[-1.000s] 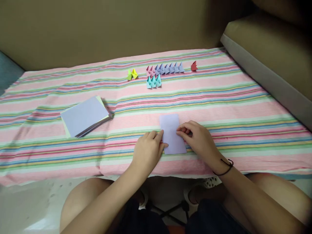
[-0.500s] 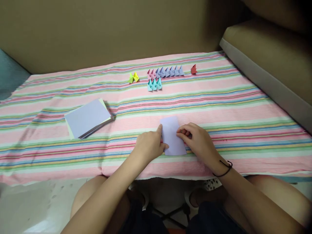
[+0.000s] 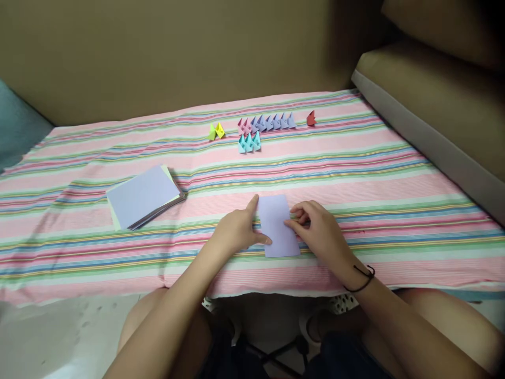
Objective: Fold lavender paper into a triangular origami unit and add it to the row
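Folded pieces complete; stack unfolded; sheet flat, not yet shaped. Left hand: spread, thumb on sheet. Right hand: at sheet edge, grip unclear.

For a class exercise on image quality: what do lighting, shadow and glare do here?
Head view: glare brightens the floor at bottom left; head view: a soft shadow lies beside the paper stack's right end; head view: the top right corner is nearly black; head view: the purple sheet shows no glare.
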`<state>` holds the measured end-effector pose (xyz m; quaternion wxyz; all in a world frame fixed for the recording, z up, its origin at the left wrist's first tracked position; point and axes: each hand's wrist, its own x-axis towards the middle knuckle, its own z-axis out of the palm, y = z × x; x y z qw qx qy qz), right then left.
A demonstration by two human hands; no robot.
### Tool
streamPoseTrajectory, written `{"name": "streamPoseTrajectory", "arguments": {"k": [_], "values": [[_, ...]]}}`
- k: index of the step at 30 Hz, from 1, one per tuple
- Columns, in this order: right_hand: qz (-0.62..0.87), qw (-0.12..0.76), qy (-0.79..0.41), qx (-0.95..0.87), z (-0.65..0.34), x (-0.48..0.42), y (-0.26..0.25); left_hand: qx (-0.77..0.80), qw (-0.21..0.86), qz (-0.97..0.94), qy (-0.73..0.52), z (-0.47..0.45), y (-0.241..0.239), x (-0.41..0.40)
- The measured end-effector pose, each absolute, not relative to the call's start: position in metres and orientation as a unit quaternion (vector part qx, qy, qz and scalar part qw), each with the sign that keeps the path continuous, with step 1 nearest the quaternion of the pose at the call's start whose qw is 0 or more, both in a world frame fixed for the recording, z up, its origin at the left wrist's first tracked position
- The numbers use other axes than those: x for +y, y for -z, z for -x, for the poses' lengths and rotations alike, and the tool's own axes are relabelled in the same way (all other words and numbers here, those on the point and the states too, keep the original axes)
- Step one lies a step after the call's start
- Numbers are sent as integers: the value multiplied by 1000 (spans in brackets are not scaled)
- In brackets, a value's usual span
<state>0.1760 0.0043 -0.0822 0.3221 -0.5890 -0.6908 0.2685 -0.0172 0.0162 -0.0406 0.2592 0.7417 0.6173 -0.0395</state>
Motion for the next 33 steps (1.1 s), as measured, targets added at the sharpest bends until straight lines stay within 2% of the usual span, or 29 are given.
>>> {"name": "streamPoseTrajectory", "arguments": {"k": [3,6,10,13,16,20,23,26,28,30,33], "values": [[612,307,-278,-674,-177,6,81,626,248,-739,-34,21,46,4],[596,289,-340,-667,-177,9,78,629,267,-725,-91,22,52,-3],[529,351,-415,-651,-177,8,73,615,343,-669,-237,23,56,-2],[498,412,-376,-664,-177,0,62,573,432,-599,-356,22,51,0],[485,459,-303,-680,-179,-12,49,499,534,-545,-411,23,39,-1],[452,511,-179,-709,-189,-21,40,421,567,-531,-468,30,28,1],[408,476,-108,-771,-200,-20,46,428,560,-541,-458,39,30,4],[369,370,-101,-847,-208,-14,59,470,539,-602,-356,43,38,5],[345,299,-96,-884,-211,-10,68,506,455,-670,-297,42,44,3],[331,251,-89,-905,-213,-9,76,522,327,-735,-284,38,48,-1],[332,232,-87,-910,-215,-10,82,458,208,-827,-251,28,53,-9]]}}
